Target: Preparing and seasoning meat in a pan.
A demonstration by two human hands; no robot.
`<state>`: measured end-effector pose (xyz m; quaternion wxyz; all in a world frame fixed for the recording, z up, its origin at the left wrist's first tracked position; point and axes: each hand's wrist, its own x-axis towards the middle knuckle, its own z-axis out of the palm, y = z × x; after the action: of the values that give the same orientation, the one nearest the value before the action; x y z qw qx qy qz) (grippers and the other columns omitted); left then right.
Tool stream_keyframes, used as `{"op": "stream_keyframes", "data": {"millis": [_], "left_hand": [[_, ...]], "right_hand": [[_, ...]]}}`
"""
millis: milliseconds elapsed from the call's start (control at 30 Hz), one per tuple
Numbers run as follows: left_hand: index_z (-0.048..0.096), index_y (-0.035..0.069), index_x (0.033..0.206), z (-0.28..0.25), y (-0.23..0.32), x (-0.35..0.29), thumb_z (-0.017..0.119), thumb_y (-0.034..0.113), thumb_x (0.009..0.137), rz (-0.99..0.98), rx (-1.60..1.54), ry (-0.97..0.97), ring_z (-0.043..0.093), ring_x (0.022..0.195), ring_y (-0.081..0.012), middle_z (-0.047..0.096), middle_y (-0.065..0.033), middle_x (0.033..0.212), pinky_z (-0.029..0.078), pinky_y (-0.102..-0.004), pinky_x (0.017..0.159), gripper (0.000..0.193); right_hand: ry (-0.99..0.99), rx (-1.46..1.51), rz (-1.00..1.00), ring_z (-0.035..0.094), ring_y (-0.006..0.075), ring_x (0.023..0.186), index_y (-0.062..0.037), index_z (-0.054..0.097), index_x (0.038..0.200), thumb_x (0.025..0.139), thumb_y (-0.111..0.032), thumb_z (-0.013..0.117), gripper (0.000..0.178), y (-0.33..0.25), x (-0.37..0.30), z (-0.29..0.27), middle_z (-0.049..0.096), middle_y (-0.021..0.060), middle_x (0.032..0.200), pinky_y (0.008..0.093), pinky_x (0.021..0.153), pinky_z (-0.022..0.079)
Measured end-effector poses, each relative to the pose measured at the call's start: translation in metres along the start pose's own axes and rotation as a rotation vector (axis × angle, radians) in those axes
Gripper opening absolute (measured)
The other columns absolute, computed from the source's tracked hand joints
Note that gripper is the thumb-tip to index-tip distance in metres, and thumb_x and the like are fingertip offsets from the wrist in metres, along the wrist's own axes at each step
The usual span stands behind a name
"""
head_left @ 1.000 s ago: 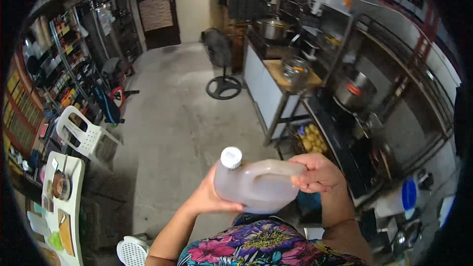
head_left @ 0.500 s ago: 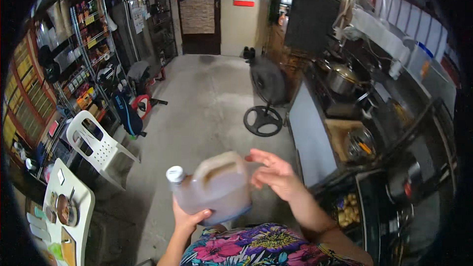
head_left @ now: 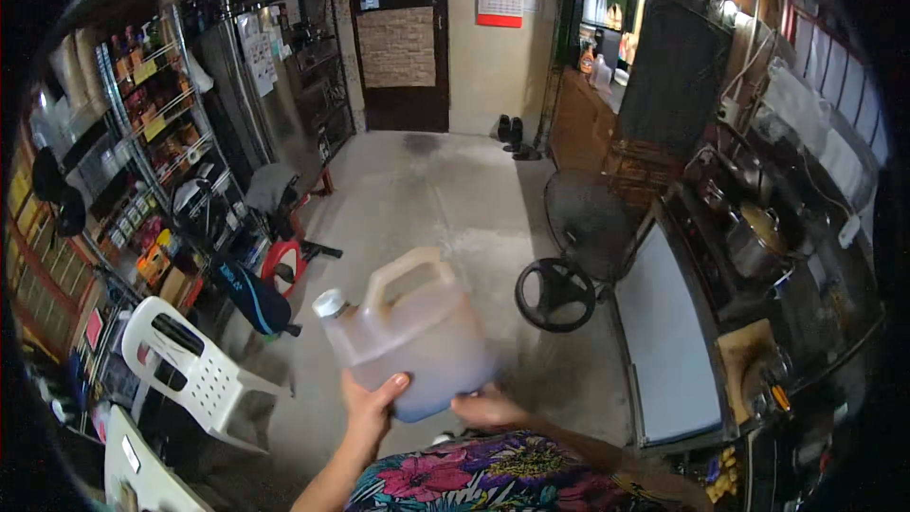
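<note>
A translucent plastic jug [head_left: 427, 346] with a white screw cap and a moulded handle is held up in front of my body, its cap end toward the left. My left hand [head_left: 372, 400] grips the jug's lower left side, the thumb lying across its near face. At the jug's lower right corner, my right hand [head_left: 488, 408] is closed on the base; most of its fingers are hidden behind the jug. Neither hand is on the handle, and the cap is on.
A white plastic chair [head_left: 204, 370] and a white table [head_left: 137, 465] are at the left. On the right stand a counter with a steel pot [head_left: 758, 242] and a wooden board [head_left: 744, 360]. A black steering wheel [head_left: 555, 295] is ahead, before the door [head_left: 400, 43].
My right hand has come down from beside the jug onto its lower right corner. The left hand keeps its hold. The view has swung left, toward the far door.
</note>
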<state>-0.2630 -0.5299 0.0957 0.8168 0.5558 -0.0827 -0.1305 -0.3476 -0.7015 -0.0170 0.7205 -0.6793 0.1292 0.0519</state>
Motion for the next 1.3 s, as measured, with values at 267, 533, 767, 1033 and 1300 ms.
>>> {"op": "stream_keyframes", "data": {"millis": [267,533,767,1033,1300], "left_hand": [[0.033,0.001,0.130,0.043,-0.032,0.284,0.074,0.009,0.077,0.044,0.026,-0.503,0.052,0.109,-0.0209,0.051,-0.0107,0.116,0.042,-0.0366,0.094,0.067],[0.056,0.004,0.112,0.013,-0.046,0.556,0.069,0.002,0.082,0.079,0.493,-0.607,0.059,0.085,-0.0141,0.062,-0.0052,0.096,0.048,-0.0269,0.078,0.033],[0.066,0.002,0.085,-0.101,-0.079,0.737,0.071,0.008,0.080,0.007,0.506,-0.066,0.060,0.070,-0.0119,0.065,-0.0057,0.076,0.049,-0.0257,0.066,0.008],[0.063,-0.003,0.095,-0.181,-0.043,1.031,0.060,0.020,0.091,-0.095,0.613,0.002,0.063,0.076,-0.0145,0.066,-0.0075,0.085,0.051,-0.0270,0.069,0.024],[0.060,0.005,0.114,-0.111,0.028,1.372,0.063,0.019,0.089,0.048,0.873,-0.334,0.062,0.087,-0.0135,0.065,-0.0052,0.093,0.049,-0.0270,0.077,0.029]], "right_hand": [[-0.001,1.186,-0.272,0.054,0.0315,0.111,-0.0006,0.046,0.126,0.082,-0.034,0.055,0.056,-0.097,0.233,-0.080,0.054,0.0160,0.124,0.0457,0.096,0.042],[0.105,0.925,-0.484,0.055,0.0330,0.107,-0.0044,0.041,0.132,0.071,-0.048,0.064,0.079,-0.196,0.474,-0.208,0.053,0.0144,0.123,0.0456,0.092,0.046],[0.163,0.885,-0.571,0.049,0.0308,0.117,-0.0063,0.033,0.138,0.074,-0.059,0.054,0.085,-0.261,0.709,-0.278,0.046,0.0125,0.132,0.0460,0.094,0.045],[0.215,0.920,-0.798,0.048,0.0330,0.117,-0.0048,0.039,0.134,0.078,-0.053,0.048,0.074,-0.338,0.966,-0.319,0.048,0.0139,0.130,0.0483,0.096,0.043],[0.449,0.981,-0.919,0.046,0.0349,0.119,-0.0051,0.037,0.135,0.078,-0.050,0.051,0.074,-0.398,1.160,-0.375,0.046,0.0155,0.131,0.0525,0.096,0.041]]}}
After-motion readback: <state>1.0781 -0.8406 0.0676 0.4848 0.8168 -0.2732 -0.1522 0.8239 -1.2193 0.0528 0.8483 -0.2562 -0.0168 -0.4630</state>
